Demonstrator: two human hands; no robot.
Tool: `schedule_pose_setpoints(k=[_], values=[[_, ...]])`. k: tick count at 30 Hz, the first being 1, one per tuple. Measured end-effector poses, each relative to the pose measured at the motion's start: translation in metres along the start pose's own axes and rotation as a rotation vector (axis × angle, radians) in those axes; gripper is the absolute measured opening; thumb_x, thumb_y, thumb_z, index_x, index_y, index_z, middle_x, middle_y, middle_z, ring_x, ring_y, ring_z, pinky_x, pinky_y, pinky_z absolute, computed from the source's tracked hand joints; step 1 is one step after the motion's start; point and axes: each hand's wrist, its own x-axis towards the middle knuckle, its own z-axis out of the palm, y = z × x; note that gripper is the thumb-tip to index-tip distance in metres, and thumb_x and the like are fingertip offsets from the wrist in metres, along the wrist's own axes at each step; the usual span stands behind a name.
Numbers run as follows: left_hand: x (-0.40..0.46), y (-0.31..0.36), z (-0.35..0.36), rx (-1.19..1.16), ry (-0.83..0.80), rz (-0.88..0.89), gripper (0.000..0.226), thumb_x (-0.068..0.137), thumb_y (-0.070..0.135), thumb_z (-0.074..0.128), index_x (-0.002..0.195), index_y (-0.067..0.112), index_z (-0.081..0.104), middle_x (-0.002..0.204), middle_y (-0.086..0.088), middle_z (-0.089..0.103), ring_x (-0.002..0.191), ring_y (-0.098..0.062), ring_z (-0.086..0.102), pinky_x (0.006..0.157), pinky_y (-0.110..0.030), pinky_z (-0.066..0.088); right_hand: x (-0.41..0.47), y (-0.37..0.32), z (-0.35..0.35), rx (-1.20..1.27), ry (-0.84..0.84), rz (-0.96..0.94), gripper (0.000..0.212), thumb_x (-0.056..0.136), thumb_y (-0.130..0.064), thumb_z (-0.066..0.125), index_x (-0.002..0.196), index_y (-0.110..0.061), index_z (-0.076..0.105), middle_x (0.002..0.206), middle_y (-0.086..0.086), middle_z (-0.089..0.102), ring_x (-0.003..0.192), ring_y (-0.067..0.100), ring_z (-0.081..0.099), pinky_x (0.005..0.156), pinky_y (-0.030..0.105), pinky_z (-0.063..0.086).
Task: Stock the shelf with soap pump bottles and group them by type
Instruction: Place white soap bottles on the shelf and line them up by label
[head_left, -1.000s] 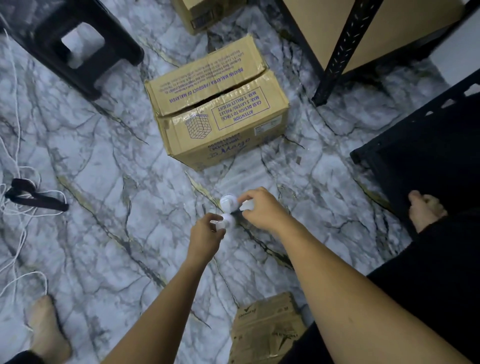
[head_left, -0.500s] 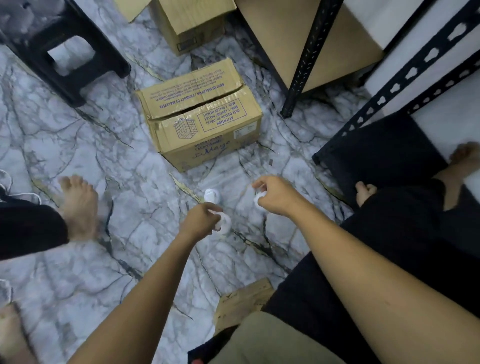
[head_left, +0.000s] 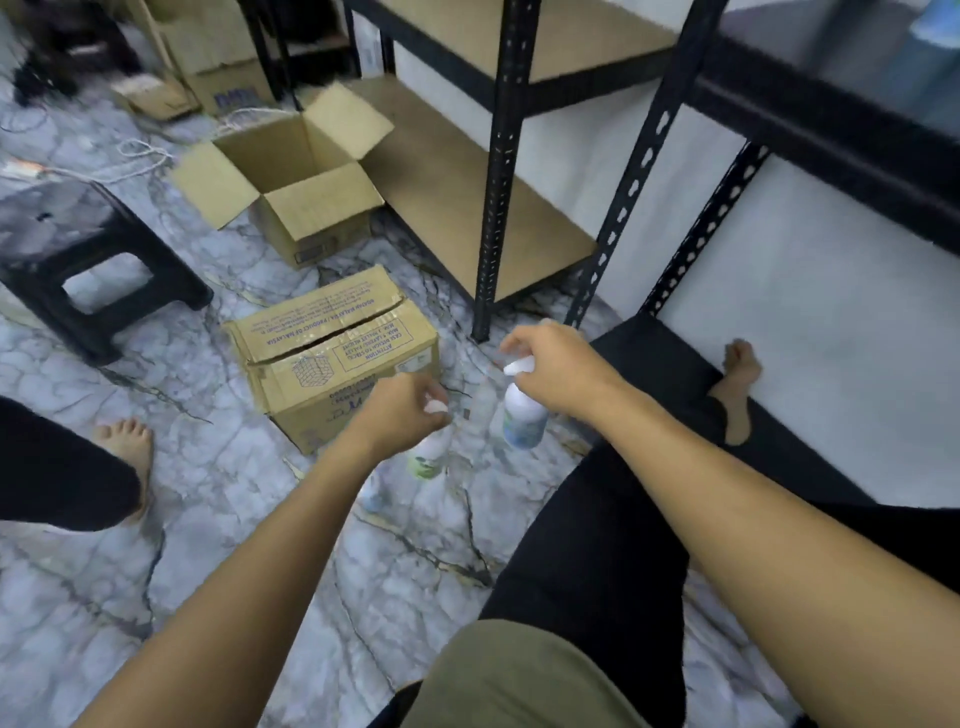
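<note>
My right hand (head_left: 556, 371) grips the white pump head of a soap bottle (head_left: 523, 418) with a blue-green label, which hangs below it above the floor. My left hand (head_left: 402, 410) holds another white pump bottle (head_left: 428, 457) with a green label by its top. A third bottle (head_left: 373, 493), blurred, shows just under my left wrist, low by the floor. The black metal shelf rack (head_left: 501, 171) with tan boards stands ahead and to the right; its lower boards are bare.
A closed cardboard box (head_left: 332, 353) lies on the marble floor just beyond my hands. An open box (head_left: 296, 176) sits behind it. A black stool (head_left: 88, 249) stands at the left. Another person's bare foot (head_left: 127, 447) is at the left, and cords lie far left.
My view has risen and swung toward the shelf. Both hands have lifted their bottles off the floor, and the bottle bodies now hang in view.
</note>
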Motion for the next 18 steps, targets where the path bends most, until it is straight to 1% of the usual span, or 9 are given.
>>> schedule_pose_setpoints(k=[4,6,8,9,11,13,15,16,18], values=[[0.001,0.053,-0.028,0.050,0.056,0.137,0.013,0.085,0.023,0.072,0.097,0.021,0.068,0.084,0.003,0.060,0.076,-0.011,0.055,0.055,-0.019,0.035,-0.027,-0.007,-0.060,-0.006,0.140,-0.029,0.038,0.089,-0.008,0.060,0.123,-0.023,0.063,0.110,-0.001,0.050,0.101,0.021,0.054,0.080,0.033,0.046],[0.000,0.082,-0.043,0.080,0.088,0.205,0.012,0.085,0.022,0.070,0.097,0.021,0.068,0.081,0.006,0.059,0.080,-0.015,0.057,0.054,-0.019,0.035,-0.042,-0.011,-0.088,-0.016,0.202,-0.040,0.039,0.087,-0.007,0.060,0.122,-0.025,0.063,0.111,0.000,0.053,0.101,0.020,0.055,0.082,0.036,0.050],[0.000,0.112,-0.058,0.096,0.105,0.273,0.010,0.086,0.021,0.067,0.096,0.019,0.068,0.081,0.005,0.062,0.079,-0.016,0.059,0.054,-0.017,0.038,-0.057,-0.015,-0.116,-0.016,0.257,-0.049,0.040,0.086,-0.007,0.060,0.122,-0.024,0.063,0.111,-0.002,0.052,0.099,0.016,0.053,0.081,0.033,0.048],[-0.001,0.127,-0.066,0.101,0.115,0.308,0.010,0.086,0.020,0.066,0.096,0.017,0.069,0.080,0.005,0.062,0.077,-0.014,0.058,0.053,-0.015,0.037,-0.065,-0.017,-0.129,-0.013,0.283,-0.052,0.039,0.086,-0.007,0.060,0.122,-0.023,0.063,0.108,-0.005,0.051,0.097,0.014,0.051,0.080,0.030,0.044],[-0.005,0.157,-0.081,0.108,0.143,0.378,0.008,0.087,0.020,0.065,0.094,0.018,0.068,0.074,0.016,0.054,0.069,-0.006,0.051,0.052,-0.010,0.032,-0.080,-0.020,-0.156,-0.024,0.339,-0.047,0.038,0.086,-0.009,0.061,0.121,-0.023,0.064,0.104,-0.008,0.050,0.095,0.012,0.051,0.077,0.026,0.040],[-0.007,0.187,-0.093,0.094,0.163,0.451,0.008,0.087,0.020,0.065,0.094,0.022,0.068,0.076,0.021,0.053,0.071,-0.002,0.050,0.056,-0.010,0.033,-0.097,-0.022,-0.183,-0.048,0.394,-0.036,0.038,0.086,-0.011,0.062,0.122,-0.022,0.063,0.104,-0.006,0.054,0.095,0.014,0.054,0.074,0.025,0.039],[-0.009,0.216,-0.106,0.081,0.174,0.506,0.012,0.086,0.021,0.065,0.097,0.022,0.071,0.087,0.013,0.063,0.082,-0.005,0.056,0.067,-0.017,0.039,-0.114,-0.025,-0.209,-0.051,0.436,-0.031,0.038,0.086,-0.012,0.062,0.122,-0.023,0.062,0.099,-0.006,0.055,0.089,0.012,0.054,0.067,0.023,0.039],[-0.010,0.230,-0.112,0.078,0.179,0.525,0.013,0.086,0.022,0.065,0.098,0.022,0.071,0.091,0.009,0.065,0.085,-0.007,0.058,0.070,-0.020,0.041,-0.122,-0.026,-0.222,-0.056,0.459,-0.035,0.038,0.086,-0.013,0.062,0.123,-0.022,0.062,0.094,-0.009,0.053,0.083,0.007,0.053,0.062,0.020,0.038],[-0.011,0.259,-0.125,0.067,0.179,0.575,0.013,0.087,0.023,0.065,0.098,0.023,0.070,0.084,0.007,0.062,0.076,-0.006,0.057,0.063,-0.019,0.040,-0.137,-0.028,-0.248,-0.079,0.507,-0.037,0.038,0.086,-0.013,0.062,0.123,-0.020,0.062,0.087,-0.015,0.050,0.075,-0.003,0.048,0.058,0.010,0.034]])
